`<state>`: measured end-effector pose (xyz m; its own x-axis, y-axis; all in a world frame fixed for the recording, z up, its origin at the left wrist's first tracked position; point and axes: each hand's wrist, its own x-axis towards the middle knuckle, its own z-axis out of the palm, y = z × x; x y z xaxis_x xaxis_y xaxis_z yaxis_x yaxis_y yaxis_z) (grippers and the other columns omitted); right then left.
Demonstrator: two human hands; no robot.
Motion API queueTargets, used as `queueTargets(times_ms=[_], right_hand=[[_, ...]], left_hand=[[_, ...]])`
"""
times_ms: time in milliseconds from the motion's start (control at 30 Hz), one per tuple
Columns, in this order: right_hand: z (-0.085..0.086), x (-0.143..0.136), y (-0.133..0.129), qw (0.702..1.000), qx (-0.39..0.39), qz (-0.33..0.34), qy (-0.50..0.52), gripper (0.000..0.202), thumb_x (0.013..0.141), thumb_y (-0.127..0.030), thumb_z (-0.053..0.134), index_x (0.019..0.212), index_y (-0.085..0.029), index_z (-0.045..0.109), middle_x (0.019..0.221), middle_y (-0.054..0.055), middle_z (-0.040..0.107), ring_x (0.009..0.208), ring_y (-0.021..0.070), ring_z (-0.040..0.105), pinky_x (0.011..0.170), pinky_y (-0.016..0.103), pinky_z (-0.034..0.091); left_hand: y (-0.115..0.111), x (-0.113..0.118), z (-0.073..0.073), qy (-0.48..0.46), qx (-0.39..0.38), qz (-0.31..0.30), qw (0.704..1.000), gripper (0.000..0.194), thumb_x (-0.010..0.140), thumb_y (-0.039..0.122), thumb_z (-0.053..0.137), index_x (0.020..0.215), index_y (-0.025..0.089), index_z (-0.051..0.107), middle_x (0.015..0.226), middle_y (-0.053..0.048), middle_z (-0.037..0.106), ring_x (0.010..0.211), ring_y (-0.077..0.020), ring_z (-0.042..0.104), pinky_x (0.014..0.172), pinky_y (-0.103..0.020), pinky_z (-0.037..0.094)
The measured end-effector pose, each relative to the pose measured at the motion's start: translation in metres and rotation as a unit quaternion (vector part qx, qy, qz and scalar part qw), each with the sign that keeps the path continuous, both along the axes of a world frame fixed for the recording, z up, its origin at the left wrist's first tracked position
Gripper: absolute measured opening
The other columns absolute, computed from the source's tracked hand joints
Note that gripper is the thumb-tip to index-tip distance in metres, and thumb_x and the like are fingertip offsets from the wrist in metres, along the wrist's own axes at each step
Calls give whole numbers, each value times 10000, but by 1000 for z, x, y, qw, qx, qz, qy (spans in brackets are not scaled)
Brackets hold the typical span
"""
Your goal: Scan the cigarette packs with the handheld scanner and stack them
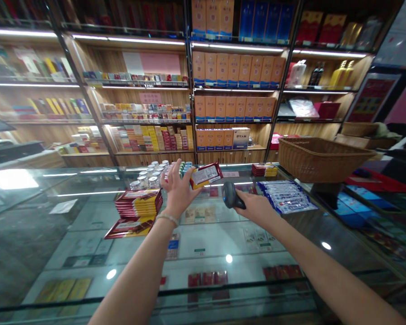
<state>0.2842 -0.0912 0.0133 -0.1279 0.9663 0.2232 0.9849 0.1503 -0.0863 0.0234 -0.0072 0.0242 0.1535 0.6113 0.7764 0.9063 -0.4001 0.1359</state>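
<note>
My left hand (pixel 180 189) holds a red and yellow chocolate bar (pixel 207 175) above the glass counter, its printed back with a pale label turned toward me. Thumb and a finger pinch the bar's left end while the other fingers are raised. In my right hand (pixel 257 207) is a black barcode scanner (pixel 230 195) with a small blue light, its head close to the bar's lower right. To the left of my left wrist lies a stack of similar chocolate bars (pixel 138 204), with more bars (pixel 130 227) spread at its front.
Clear-lidded small jars (pixel 150 175) stand behind the stack. Blue and white packets (pixel 287 196) lie right of the scanner, near a wicker basket (pixel 325 158). A smaller pile of red and yellow bars (pixel 264 170) sits at the counter's back. Shelves with boxes (pixel 233 67) rise beyond.
</note>
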Motion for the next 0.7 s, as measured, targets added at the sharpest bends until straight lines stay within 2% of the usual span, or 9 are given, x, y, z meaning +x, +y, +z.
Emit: queueTargets(times_ms=[233, 433, 567, 700], right_hand=[[-10, -1, 3, 1000, -9, 15, -15, 589, 947, -378, 621, 1485, -149, 553, 1419, 158, 686, 1250, 329, 690, 1044, 440, 543], [-19, 2, 9, 999, -15, 27, -22, 638, 936, -374, 634, 1517, -125, 544, 1552, 183, 563, 1440, 357, 538, 1203, 486, 428], [-23, 5, 12, 999, -22, 41, -20, 684, 945, -450, 625, 1537, -123, 525, 1583, 183, 526, 1479, 386, 485, 1232, 522, 381], [-18, 9, 14, 998, -25, 50, -18, 759, 956, -647, 555, 1525, -144, 541, 1619, 194, 481, 1530, 421, 395, 1247, 615, 300]], left_hand=[[-3, 2, 1, -1, -5, 3, 1000, 658, 754, 479, 875, 1345, 281, 663, 1680, -200, 347, 1554, -425, 310, 1261, -680, 109], [-3, 2, 0, -4, -14, 0, 1000, 669, 757, 493, 867, 1356, 282, 655, 1683, -195, 343, 1560, -435, 294, 1261, -694, 92], [-4, 3, 1, 3, -15, -5, 1000, 649, 770, 488, 856, 1353, 283, 655, 1692, -190, 325, 1552, -436, 305, 1261, -697, 90], [-5, 5, 3, 2, -4, -16, 1000, 669, 777, 520, 848, 1364, 269, 649, 1686, -209, 319, 1557, -426, 296, 1262, -683, 101]])
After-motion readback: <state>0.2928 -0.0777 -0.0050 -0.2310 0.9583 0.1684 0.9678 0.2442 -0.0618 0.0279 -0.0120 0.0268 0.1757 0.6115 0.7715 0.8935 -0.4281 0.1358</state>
